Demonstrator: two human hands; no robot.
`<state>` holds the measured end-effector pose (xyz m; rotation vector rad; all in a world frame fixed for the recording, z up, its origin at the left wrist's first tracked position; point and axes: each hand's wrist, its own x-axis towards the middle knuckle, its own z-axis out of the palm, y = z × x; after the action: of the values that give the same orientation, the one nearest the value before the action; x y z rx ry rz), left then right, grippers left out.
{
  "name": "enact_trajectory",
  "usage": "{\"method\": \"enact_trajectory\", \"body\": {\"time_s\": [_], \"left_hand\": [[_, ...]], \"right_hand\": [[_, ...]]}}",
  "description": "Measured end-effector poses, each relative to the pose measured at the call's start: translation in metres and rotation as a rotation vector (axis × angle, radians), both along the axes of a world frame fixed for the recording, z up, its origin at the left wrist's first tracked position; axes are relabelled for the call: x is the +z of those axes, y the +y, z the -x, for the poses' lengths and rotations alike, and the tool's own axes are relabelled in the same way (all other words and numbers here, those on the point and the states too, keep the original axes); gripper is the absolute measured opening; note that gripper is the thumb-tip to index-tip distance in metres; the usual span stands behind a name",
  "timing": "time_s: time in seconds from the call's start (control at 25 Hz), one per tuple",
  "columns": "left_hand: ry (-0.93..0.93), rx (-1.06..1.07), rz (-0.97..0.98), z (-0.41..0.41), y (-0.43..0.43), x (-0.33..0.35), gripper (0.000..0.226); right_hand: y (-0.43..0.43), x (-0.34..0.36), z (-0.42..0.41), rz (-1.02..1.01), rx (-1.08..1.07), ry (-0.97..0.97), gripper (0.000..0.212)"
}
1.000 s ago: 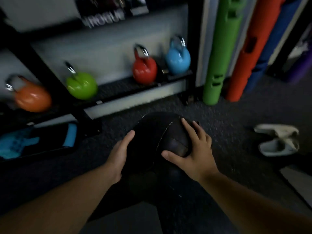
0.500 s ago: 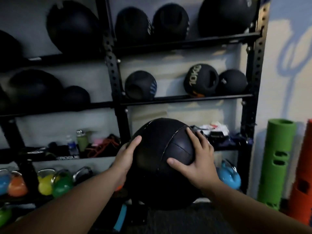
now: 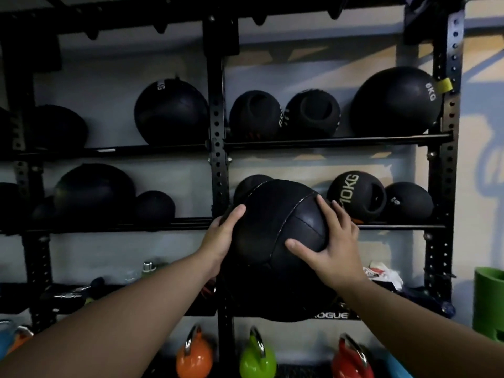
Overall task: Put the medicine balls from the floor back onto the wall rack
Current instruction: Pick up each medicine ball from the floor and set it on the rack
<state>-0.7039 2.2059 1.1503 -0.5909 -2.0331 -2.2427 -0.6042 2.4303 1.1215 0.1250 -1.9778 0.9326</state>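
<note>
I carry a large black stitched medicine ball (image 3: 275, 227) between both palms, at the height of the rack's middle shelf (image 3: 395, 227). My left hand (image 3: 221, 238) presses its left side, thumb on the front and fingers hidden behind. Spread flat, my right hand (image 3: 332, 249) lies on its right front. The black wall rack (image 3: 218, 132) stands directly ahead. The carried ball covers most of a smaller ball (image 3: 248, 184) on that shelf, just right of the centre upright.
A 10KG ball (image 3: 357, 196) and a small ball (image 3: 409, 201) sit right of the held ball. Several more balls fill the upper shelf and left bay. Orange (image 3: 194, 361), green (image 3: 257, 362) and red (image 3: 351, 361) kettlebells line the bottom. A green roller (image 3: 488, 301) stands at right.
I lifted the ball off the floor and up in front of the rack. My view rose from the kettlebell shelf to the ball shelves. Both hands kept their places on the ball.
</note>
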Motion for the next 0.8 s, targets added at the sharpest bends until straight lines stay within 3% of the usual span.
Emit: {"method": "enact_trajectory", "body": {"time_s": [0.2,0.48,0.68,0.8], "left_hand": [[0.025,0.142,0.034,0.058,-0.03,0.018,0.098],[0.056,0.273,-0.032,0.143,-0.139,0.032,0.06],[0.058,0.283,-0.068,0.254,-0.205,0.042,0.052],[0.012,0.209,-0.072,0.34,-0.228,0.055,0.079]], "right_hand": [[-0.019,0.018,0.085,-0.003,0.1,0.026,0.119],[-0.116,0.043,0.202,-0.044,0.313,-0.035,0.121],[-0.184,0.06,0.313,-0.069,0.309,-0.031,0.12],[-0.211,0.073,0.39,-0.079,0.254,-0.042,0.121]]}}
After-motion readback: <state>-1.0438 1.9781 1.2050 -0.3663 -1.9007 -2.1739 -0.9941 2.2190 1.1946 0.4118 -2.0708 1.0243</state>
